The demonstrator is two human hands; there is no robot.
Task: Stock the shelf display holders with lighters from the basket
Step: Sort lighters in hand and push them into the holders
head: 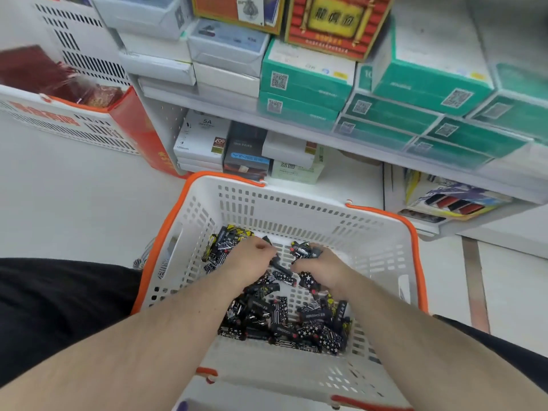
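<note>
Both my hands down in basket (pixel 382 232) among loose lighters (pixel 284 318); left hand (pixel 252 259) curled, contents hidden; right hand (pixel 318 262) clutching a few lighters; small, light, hard, slick shells; best pinched across flat sides, few at once

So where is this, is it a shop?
Probably a small shop. Shelves hold stacks of green boxes with square codes, a white shopping basket with orange handles sits on the floor, and both hands dig into its lighters.
</note>
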